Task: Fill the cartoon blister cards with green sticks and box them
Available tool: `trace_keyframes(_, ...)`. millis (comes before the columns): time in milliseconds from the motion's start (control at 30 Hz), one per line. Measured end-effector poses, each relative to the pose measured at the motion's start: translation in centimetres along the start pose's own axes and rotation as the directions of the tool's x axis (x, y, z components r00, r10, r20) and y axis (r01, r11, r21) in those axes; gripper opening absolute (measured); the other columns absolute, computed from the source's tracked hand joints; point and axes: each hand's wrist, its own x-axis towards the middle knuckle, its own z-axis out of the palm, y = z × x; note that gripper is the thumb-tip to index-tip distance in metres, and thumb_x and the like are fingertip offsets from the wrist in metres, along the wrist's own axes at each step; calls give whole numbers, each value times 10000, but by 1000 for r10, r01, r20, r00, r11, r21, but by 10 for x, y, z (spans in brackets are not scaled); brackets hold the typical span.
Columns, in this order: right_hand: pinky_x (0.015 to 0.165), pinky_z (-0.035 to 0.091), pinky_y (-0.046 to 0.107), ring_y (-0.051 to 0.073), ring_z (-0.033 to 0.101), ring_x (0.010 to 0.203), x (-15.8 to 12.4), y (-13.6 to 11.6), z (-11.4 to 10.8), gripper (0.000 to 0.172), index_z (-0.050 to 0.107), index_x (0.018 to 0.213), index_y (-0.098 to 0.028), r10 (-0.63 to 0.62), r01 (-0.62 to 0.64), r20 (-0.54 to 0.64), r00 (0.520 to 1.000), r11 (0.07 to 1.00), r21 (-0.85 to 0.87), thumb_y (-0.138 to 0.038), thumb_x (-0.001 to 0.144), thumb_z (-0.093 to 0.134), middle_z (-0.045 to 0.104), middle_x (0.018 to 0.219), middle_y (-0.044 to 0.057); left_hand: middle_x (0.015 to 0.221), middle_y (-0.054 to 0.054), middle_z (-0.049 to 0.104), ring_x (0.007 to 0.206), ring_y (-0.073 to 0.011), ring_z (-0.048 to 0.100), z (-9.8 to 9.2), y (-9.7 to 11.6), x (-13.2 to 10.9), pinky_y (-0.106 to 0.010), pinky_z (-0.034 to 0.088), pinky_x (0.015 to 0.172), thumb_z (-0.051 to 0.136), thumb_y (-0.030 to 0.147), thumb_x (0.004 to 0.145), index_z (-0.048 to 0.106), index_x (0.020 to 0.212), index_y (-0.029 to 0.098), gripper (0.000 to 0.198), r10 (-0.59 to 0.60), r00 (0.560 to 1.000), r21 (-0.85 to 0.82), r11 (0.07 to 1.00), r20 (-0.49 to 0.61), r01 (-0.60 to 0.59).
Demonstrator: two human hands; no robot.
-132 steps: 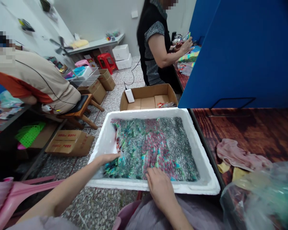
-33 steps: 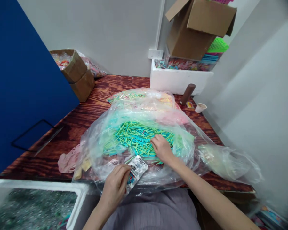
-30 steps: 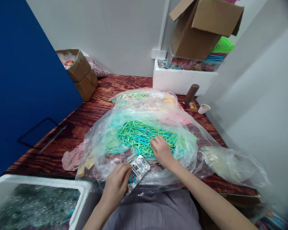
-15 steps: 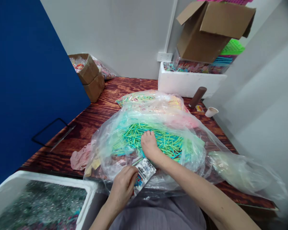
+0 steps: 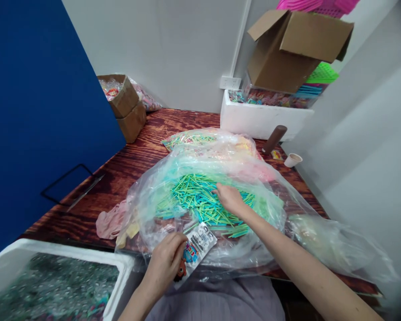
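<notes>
In the head view my left hand [image 5: 167, 256] is closed on a small white printed packet [image 5: 198, 249], held tilted at the near edge of a large clear plastic bag [image 5: 274, 223]. A heap of thin green and blue sticks [image 5: 195, 194] lies in the bag's wide opening. Over the right part of the heap, my right hand [image 5: 230, 199] has its fingers curled down against the sticks. Whatever those fingertips pinch is too small to make out. Several sticks lie near the packet's upper end.
A white foam box [image 5: 123, 272] with shiny wrapped pieces stands at the near left. Pink cloth [image 5: 110, 221] lies beside the bag. Farther right are a brown cylinder [image 5: 274, 139], a paper cup [image 5: 292, 160] and a foam box [image 5: 263, 119] under a carton [image 5: 280, 58]. A blue panel [image 5: 50, 111] borders the left.
My right hand has moved right across the heap, uncovering sticks at its middle and front. My left hand has shifted slightly left and down, and more of the packet's print shows.
</notes>
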Motion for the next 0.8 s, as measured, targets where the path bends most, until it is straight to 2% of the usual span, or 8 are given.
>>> trace_keyframes(167,487,370,224,112,491,457,-9,23,-5,305,448,630,-212,72,-111,110,991,908,404,-337,907,473,528,508,-34,924,-67,673,891,-217,636,7,1,15,-333,491,785,459,272,949,636,949,231,181,5,999,-81,997,-35,-8)
trace_keyframes(267,406,343,200,85,438,403,-29,29,-1,368,447,675,-213,70,-169,181,981,770,616,-519,879,443,508,519,-51,1013,-84,679,970,-233,632,18,6,44,-370,487,859,511,336,922,640,1019,220,198,-98,990,-308,949,-102,62)
trace_keyframes(367,391,344,191,69,427,394,-51,29,9,447,484,714,-199,37,-210,242,970,629,748,-638,794,510,524,542,-54,1189,-111,628,1010,-230,642,34,14,86,-359,513,852,569,412,874,572,1115,210,315,-352,927,-693,701,-128,170)
trace_keyframes(433,389,334,179,58,427,394,-64,26,18,464,514,733,-186,16,-284,313,950,470,836,-640,732,607,547,550,-54,1319,-137,556,1003,-225,652,46,21,114,-338,529,811,616,451,833,521,1189,212,439,-489,868,-835,509,-82,208)
trace_keyframes(500,385,319,168,51,437,397,-72,23,26,454,542,757,-173,-17,-363,385,923,294,884,-601,698,682,573,556,-49,1330,-150,555,967,-211,666,58,27,136,-315,530,775,593,481,843,493,1227,202,485,-527,850,-893,383,-1,236)
trace_keyframes(567,382,316,168,53,453,402,-77,20,33,434,556,775,-166,-46,-404,419,907,189,895,-567,702,707,593,565,-40,1184,-151,645,879,-203,684,68,32,148,-304,526,734,558,507,856,520,1193,164,482,-503,863,-901,348,52,257)
trace_keyframes(667,397,333,176,64,491,425,-81,20,38,385,559,816,-167,-78,-449,454,887,82,890,-486,708,744,618,604,-26,903,-115,708,751,-198,681,79,38,149,-304,526,684,568,518,837,612,1058,116,461,-446,889,-887,365,101,283)
trace_keyframes(800,443,356,181,79,535,489,-85,22,43,371,529,865,-189,-129,-531,520,844,-81,843,-399,698,786,614,660,-26,782,-66,701,684,-168,654,87,40,137,-260,509,618,660,429,776,682,921,135,329,-411,900,-859,398,147,322)
